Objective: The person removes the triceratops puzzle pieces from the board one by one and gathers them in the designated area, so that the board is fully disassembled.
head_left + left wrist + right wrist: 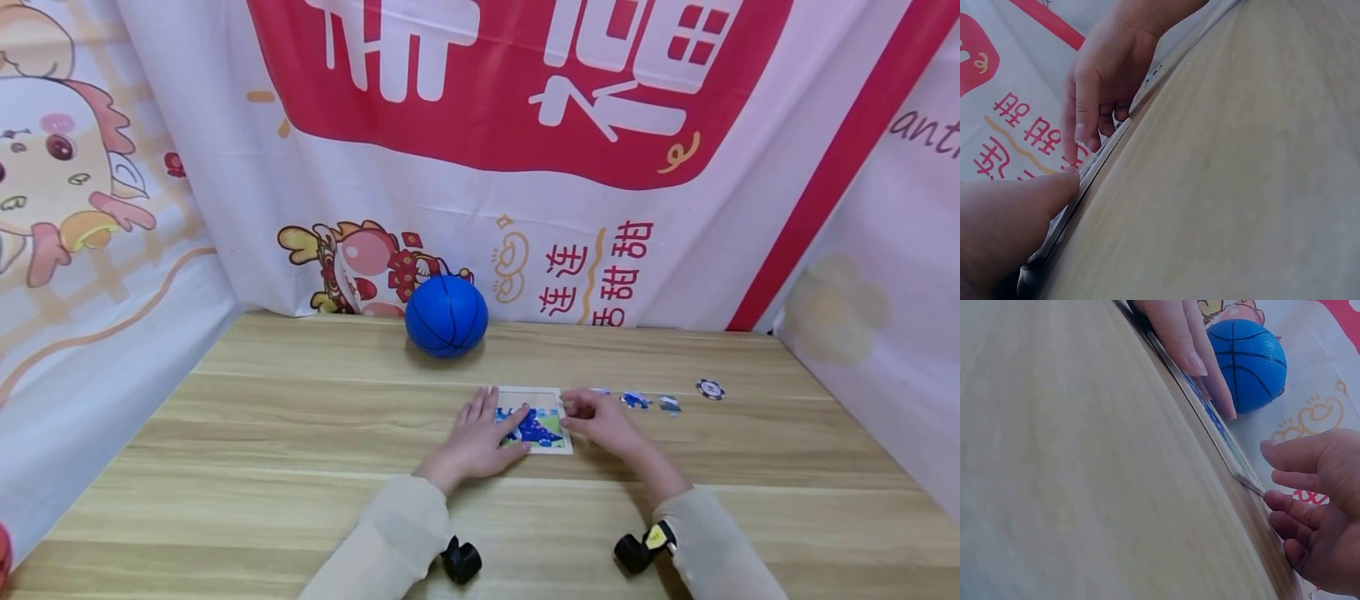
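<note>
A small picture puzzle (542,431) in a pale frame (553,451) lies flat on the table. Its lower part shows a blue shape on green, and a plain strip runs along the top. My left hand (480,437) rests over the frame's left side, fingers extended, thumb and index finger spread across the picture. At the opposite side is my right hand (603,423), its fingertips at the frame's right edge. The right wrist view shows that hand's (1329,509) thumb apart from the loosely bent fingers, with nothing visible between them.
Loose puzzle pieces (636,401) lie right of the frame, partly behind my right hand. Beyond them is a round chip (710,389). A blue ball (447,317) stands at the back by the printed cloth (465,192). Wood-grain tabletop (300,433) extends to the left.
</note>
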`<state>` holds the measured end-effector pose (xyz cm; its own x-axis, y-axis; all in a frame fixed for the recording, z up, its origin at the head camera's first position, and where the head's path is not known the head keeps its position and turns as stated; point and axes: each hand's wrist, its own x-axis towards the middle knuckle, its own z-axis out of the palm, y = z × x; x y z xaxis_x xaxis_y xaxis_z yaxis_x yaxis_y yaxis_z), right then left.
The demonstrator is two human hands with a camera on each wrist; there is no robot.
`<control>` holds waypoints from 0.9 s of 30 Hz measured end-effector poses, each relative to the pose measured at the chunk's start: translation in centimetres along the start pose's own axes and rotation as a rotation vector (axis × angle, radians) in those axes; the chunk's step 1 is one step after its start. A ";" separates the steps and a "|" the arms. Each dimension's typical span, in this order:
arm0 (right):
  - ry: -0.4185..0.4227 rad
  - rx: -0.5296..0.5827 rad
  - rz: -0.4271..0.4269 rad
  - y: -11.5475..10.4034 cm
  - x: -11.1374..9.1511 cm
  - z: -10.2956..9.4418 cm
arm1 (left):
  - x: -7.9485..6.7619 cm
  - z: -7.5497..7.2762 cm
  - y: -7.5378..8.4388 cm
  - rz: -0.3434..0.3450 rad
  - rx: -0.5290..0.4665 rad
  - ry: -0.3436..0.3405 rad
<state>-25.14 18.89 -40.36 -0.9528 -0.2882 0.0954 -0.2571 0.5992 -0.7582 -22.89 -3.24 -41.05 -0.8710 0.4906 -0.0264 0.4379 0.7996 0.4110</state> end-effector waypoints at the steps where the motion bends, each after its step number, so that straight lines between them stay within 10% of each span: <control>1: -0.004 -0.008 -0.011 0.1 0.0 0.1 | 0.0 0.1 0.0 0.001 -0.003 0.000; 27: -0.018 -0.165 0.037 -0.8 0.2 1.6 | 0.3 0.5 -0.3 -0.020 0.031 -0.024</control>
<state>-24.82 17.13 -40.79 -0.9595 -0.2759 0.0565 -0.2460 0.7235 -0.6449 -23.17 -3.12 -41.60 -0.8741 0.4825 -0.0563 0.4278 0.8194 0.3814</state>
